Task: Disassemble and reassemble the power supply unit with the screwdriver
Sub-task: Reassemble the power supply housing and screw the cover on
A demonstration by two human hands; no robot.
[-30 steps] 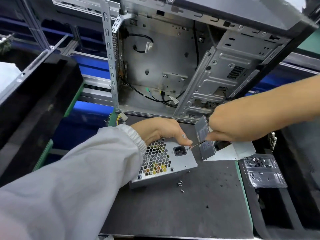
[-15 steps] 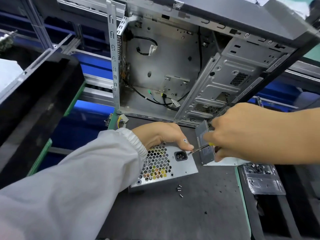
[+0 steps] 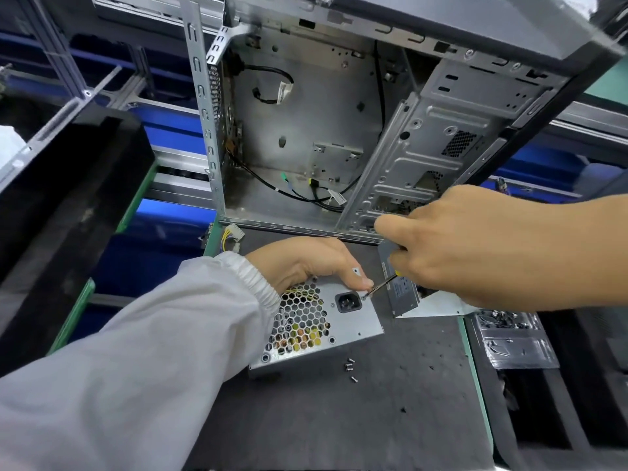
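The silver power supply unit (image 3: 350, 326) stands on the dark mat, its honeycomb grille and black socket facing me. My left hand (image 3: 309, 265) grips its top edge, the thumb pressed beside the socket. My right hand (image 3: 475, 246) holds the screwdriver (image 3: 382, 285), its handle mostly hidden in the fist. The thin metal shaft slants down-left, and its tip sits at a screw just right of the socket, close to my left thumb. Three loose screws (image 3: 350, 367) lie on the mat below the unit.
An open computer case (image 3: 339, 130) stands behind the mat with cables inside. A grey cover plate (image 3: 401, 290) leans right of the unit. A clear tray of small parts (image 3: 509, 338) lies at the right. A black bin (image 3: 68, 198) is at the left.
My right hand has lifted and shifted slightly right, with the screwdriver tip staying at the screw by the socket. My left hand keeps its hold on the unit.
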